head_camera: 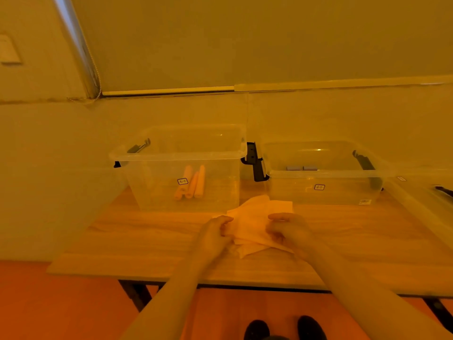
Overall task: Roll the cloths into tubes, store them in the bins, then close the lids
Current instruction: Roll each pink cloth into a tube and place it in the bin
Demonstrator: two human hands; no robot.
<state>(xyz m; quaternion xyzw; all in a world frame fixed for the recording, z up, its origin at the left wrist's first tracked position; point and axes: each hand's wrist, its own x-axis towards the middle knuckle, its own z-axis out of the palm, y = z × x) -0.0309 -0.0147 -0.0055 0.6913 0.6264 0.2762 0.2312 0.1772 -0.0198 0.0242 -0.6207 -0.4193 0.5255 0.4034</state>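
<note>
both hands, the left hand (215,233) and right hand (285,229), pinched the loose cloth (255,222) on the table (147,241). at 11 o'clock, the left bin (181,168) held three rolls (192,182). the right bin (323,173) at 1 o'clock held some too. both bins were open, so more rolling and lid closing was left.

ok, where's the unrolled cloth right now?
Head view: the cloth lies crumpled on the wooden table, centre, just in front of the gap between the two clear bins, gripped by the left hand and right hand.
</note>
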